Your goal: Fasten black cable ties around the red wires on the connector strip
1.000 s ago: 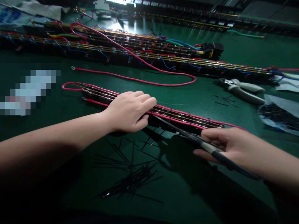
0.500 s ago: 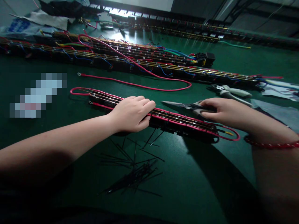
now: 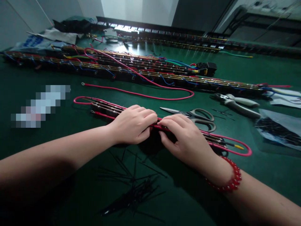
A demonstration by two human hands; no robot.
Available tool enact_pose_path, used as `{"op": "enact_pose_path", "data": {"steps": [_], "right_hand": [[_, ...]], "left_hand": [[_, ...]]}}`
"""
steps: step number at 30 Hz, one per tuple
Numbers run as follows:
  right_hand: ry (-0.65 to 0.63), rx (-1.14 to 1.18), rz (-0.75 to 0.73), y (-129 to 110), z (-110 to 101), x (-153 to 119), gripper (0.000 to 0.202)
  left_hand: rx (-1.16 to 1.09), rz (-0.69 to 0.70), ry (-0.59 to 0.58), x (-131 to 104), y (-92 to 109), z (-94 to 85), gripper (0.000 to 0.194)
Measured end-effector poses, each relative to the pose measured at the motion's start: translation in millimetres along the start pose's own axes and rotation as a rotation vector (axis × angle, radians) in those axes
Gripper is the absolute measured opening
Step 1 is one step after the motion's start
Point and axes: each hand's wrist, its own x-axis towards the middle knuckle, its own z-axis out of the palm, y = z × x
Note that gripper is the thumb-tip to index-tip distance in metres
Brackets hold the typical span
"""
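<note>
the left hand [image 3: 135, 124] is closing over the middle of a short black bar [image 3: 108, 108], its grip clamped on the bar with the fingers curling across the top. the bar is lying flat and slightly slanted on the green desk [image 3: 256, 72], in front of the person. red wire [image 3: 248, 152] is running along both long edges of it and looping out past each end, and a yellow-tipped wire [image 3: 238, 146] is poking out at the right end.

the right hand [image 3: 183, 135] is working just beside the left one — its fingertips are touching the red wire on top, while the thumb is sitting lower on the near side; whether that grip is pinching anything, i cannot tell. a red beaded bracelet [image 3: 237, 177] is circling the right wrist.

scissors [image 3: 189, 113] are lying just behind the bar, partly hidden by the right hand. pliers [image 3: 229, 99] with pale handles are resting farther right, near a clear bag [image 3: 279, 130] holding thin black strips. more black strips [image 3: 134, 196] are lying in a messy pile nearer the person — dark and hard to make out. beyond, a loose red wire [image 3: 113, 88] is curving in front of long wired bars [image 3: 150, 72].
</note>
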Motion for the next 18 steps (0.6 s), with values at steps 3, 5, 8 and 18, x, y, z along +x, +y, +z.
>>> {"op": "enact_pose_path", "data": {"steps": [3, 5, 8, 18], "right_hand": [[0.032, -0.058, -0.011, 8.9, 9.8, -6.2, 0.016], [0.019, -0.092, 0.003, 12.9, 10.8, -8.3, 0.022], [-0.030, -0.127, -0.008, 14.2, 10.8, -8.2, 0.028], [-0.029, -0.148, 0.001, 13.5, 12.6, -7.5, 0.027]], "left_hand": [[0.034, 0.033, 0.033, -0.9, 1.6, 0.7, 0.021], [0.041, 0.039, 0.041, -1.4, 2.1, 1.3, 0.021], [0.026, 0.033, 0.044, -1.9, 1.7, 2.6, 0.021], [0.036, -0.025, 0.024, 1.4, 7.1, 0.8, 0.024]]}}
